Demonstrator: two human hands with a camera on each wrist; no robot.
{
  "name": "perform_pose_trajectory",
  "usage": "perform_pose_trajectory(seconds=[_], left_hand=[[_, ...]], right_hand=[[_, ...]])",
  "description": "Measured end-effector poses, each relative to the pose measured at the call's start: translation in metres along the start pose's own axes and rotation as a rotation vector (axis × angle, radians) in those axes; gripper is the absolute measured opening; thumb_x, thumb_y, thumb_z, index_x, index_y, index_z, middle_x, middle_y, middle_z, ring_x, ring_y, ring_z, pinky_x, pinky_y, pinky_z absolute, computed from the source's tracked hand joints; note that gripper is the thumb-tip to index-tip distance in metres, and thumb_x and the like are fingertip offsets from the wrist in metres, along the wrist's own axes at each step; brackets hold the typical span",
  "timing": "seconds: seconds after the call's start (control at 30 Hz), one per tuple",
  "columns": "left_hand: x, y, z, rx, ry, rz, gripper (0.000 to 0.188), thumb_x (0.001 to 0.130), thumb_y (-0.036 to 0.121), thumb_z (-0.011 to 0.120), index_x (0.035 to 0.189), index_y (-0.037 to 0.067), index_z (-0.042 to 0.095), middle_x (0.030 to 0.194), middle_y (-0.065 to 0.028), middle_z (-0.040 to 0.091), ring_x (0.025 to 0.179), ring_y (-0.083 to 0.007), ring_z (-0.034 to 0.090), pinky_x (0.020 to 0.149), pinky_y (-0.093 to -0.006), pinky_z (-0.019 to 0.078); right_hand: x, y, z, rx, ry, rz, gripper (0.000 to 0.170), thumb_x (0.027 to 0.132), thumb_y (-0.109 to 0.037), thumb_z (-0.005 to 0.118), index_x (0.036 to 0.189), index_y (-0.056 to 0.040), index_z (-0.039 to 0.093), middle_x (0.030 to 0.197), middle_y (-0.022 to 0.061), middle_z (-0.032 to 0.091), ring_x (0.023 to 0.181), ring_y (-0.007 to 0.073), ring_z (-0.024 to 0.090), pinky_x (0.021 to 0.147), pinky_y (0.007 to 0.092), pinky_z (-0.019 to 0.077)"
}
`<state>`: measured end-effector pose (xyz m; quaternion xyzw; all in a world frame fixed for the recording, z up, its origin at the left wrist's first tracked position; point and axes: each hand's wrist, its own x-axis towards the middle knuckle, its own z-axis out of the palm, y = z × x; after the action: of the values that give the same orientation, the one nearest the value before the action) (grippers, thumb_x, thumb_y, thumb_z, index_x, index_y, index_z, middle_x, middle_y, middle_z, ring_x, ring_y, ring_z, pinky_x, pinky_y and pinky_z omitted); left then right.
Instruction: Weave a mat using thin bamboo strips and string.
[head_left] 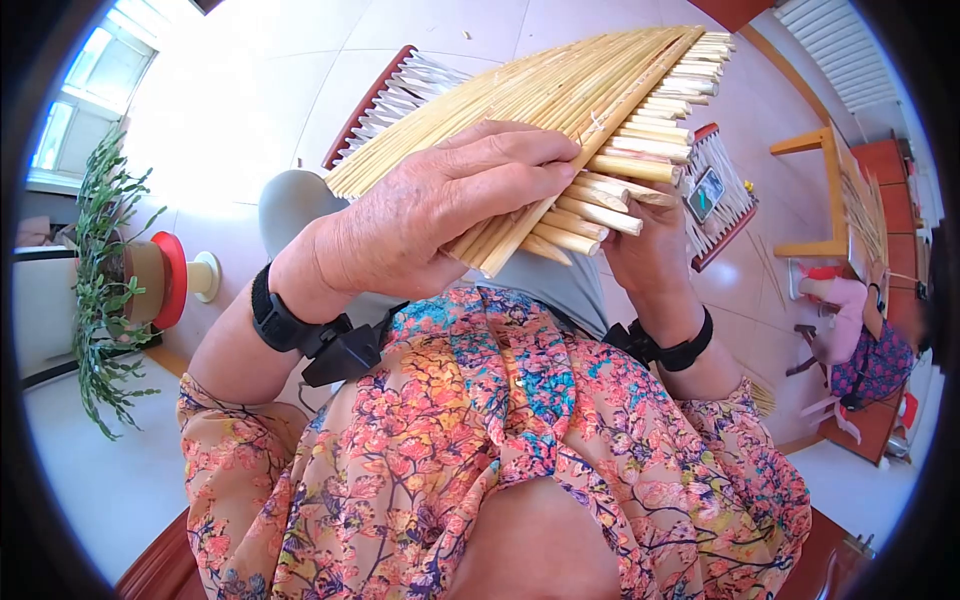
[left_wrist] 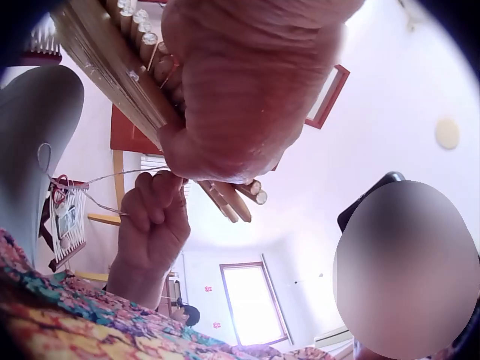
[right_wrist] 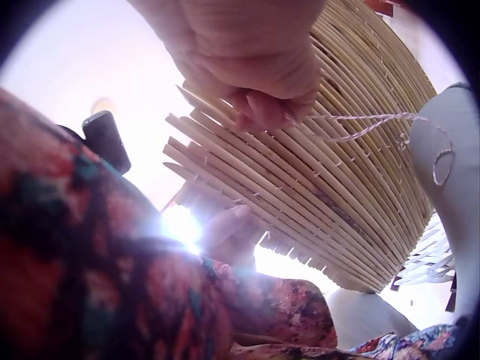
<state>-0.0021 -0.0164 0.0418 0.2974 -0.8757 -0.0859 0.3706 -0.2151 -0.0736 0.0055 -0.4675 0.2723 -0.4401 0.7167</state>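
Stalk mat (head_left: 520, 95) is gripped by the left hand (head_left: 440, 195); only wrist views show the right hand (left_wrist: 154, 225) pinching twine (right_wrist: 397, 115).

Over the far half of the reed mat (head_left: 520, 95), open air is giving a hand a way from above. Over its near part, the left hand (head_left: 430, 200) is blocking this way, and the left forearm (head_left: 245, 350) is closing the near left side. At the mat's right edge, uneven stalk ends (head_left: 650, 150) are sticking out, and the right hand (head_left: 650, 245) is filling the place by the near ones. Beyond this edge, some air is separating the mat from the woven stool (head_left: 720, 215). Under the mat, a looped cord (right_wrist: 390, 117) is crossing the space towards a knee (right_wrist: 450, 135), so passage there is being narrowed.
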Motion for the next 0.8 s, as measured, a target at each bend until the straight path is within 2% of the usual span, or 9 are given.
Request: perform_pose_trajectory(seconds=[0.13, 0.3, 0.47, 0.53, 0.6, 0.63, 0.67, 0.73, 0.8], left_hand=[[-0.001, 0.002, 0.000, 0.002, 0.009, 0.019, 0.051, 0.076, 0.016, 0.067, 0.121, 0.002, 0.047, 0.123, -0.0202, 0.050, 0.111, -0.0364, 0.051, 0.093, -0.0422, 0.0401], [-0.001, -0.001, 0.003, 0.032, 0.028, 0.011, 0.050, 0.078, 0.017, 0.066, 0.121, 0.000, 0.047, 0.124, -0.0207, 0.050, 0.111, -0.0366, 0.051, 0.094, -0.0432, 0.0399], [0.025, -0.013, -0.034, 0.138, -0.072, 0.008, 0.050, 0.074, 0.003, 0.059, 0.123, 0.002, 0.049, 0.123, -0.0183, 0.052, 0.113, -0.0343, 0.052, 0.095, -0.0397, 0.0416], [0.038, -0.022, -0.062, 0.194, -0.081, 0.007, 0.049, 0.070, -0.010, 0.052, 0.116, 0.004, 0.057, 0.112, -0.0160, 0.060, 0.102, -0.0329, 0.059, 0.086, -0.0345, 0.0473], [0.037, -0.019, -0.084, 0.235, -0.092, 0.012, 0.046, 0.068, -0.014, 0.051, 0.110, 0.003, 0.060, 0.106, -0.0152, 0.062, 0.099, -0.0326, 0.060, 0.085, -0.0327, 0.0482], [0.030, -0.018, -0.091, 0.223, -0.066, -0.035, 0.041, 0.068, -0.012, 0.054, 0.105, 0.003, 0.063, 0.103, -0.0139, 0.064, 0.098, -0.0302, 0.061, 0.085, -0.0324, 0.0481], [0.019, -0.019, -0.096, 0.237, -0.068, -0.051, 0.041, 0.068, -0.012, 0.054, 0.105, 0.003, 0.063, 0.103, -0.0139, 0.064, 0.098, -0.0302, 0.061, 0.085, -0.0324, 0.0481], [-0.008, -0.022, -0.099, 0.181, -0.033, -0.097, 0.039, 0.069, -0.011, 0.055, 0.104, 0.003, 0.064, 0.103, -0.0130, 0.064, 0.098, -0.0276, 0.061, 0.085, -0.0326, 0.0481], [-0.036, -0.016, -0.092, 0.194, -0.001, -0.159, 0.033, 0.071, -0.008, 0.057, 0.101, 0.004, 0.067, 0.101, -0.0122, 0.065, 0.098, -0.0253, 0.062, 0.085, -0.0320, 0.0481]], right_hand=[[-0.001, -0.005, 0.010, -0.034, 0.074, 0.045, 0.028, 0.083, 0.008, 0.050, 0.107, -0.0048, 0.054, 0.088, 0.0061, 0.061, 0.060, 0.0066, 0.053, 0.042, 0.0201, 0.0376], [0.005, -0.016, 0.009, 0.071, 0.019, 0.116, 0.021, 0.085, 0.004, 0.049, 0.104, -0.0017, 0.054, 0.082, 0.0082, 0.060, 0.058, 0.0091, 0.053, 0.043, 0.0228, 0.0378], [0.029, -0.030, 0.012, 0.213, -0.157, 0.155, 0.015, 0.087, 0.000, 0.048, 0.101, 0.0014, 0.054, 0.077, 0.0102, 0.060, 0.056, 0.0116, 0.052, 0.045, 0.0255, 0.0381], [0.038, -0.032, 0.023, 0.228, -0.245, 0.141, 0.015, 0.090, -0.005, 0.047, 0.100, 0.0034, 0.053, 0.078, 0.0123, 0.062, 0.059, 0.0136, 0.054, 0.049, 0.0262, 0.0417], [0.039, -0.034, 0.040, 0.125, -0.276, 0.098, 0.016, 0.090, -0.007, 0.047, 0.099, 0.0044, 0.054, 0.084, 0.0150, 0.063, 0.064, 0.0162, 0.057, 0.057, 0.0300, 0.0485], [0.042, -0.028, 0.035, 0.208, -0.410, 0.161, 0.022, 0.091, -0.008, 0.047, 0.105, 0.0070, 0.053, 0.095, 0.0182, 0.062, 0.077, 0.0215, 0.062, 0.069, 0.0337, 0.0522], [0.039, -0.025, 0.040, 0.217, -0.428, 0.169, 0.022, 0.091, -0.008, 0.047, 0.105, 0.0070, 0.053, 0.095, 0.0182, 0.062, 0.077, 0.0215, 0.062, 0.069, 0.0337, 0.0522], [0.026, -0.015, 0.050, 0.026, -0.404, 0.270, 0.027, 0.089, -0.007, 0.051, 0.111, 0.0079, 0.052, 0.103, 0.0204, 0.060, 0.092, 0.0256, 0.062, 0.080, 0.0346, 0.0509], [0.022, 0.008, 0.041, -0.038, -0.469, 0.241, 0.030, 0.087, -0.007, 0.055, 0.113, 0.0082, 0.052, 0.109, 0.0188, 0.059, 0.100, 0.0255, 0.060, 0.083, 0.0336, 0.0494]])
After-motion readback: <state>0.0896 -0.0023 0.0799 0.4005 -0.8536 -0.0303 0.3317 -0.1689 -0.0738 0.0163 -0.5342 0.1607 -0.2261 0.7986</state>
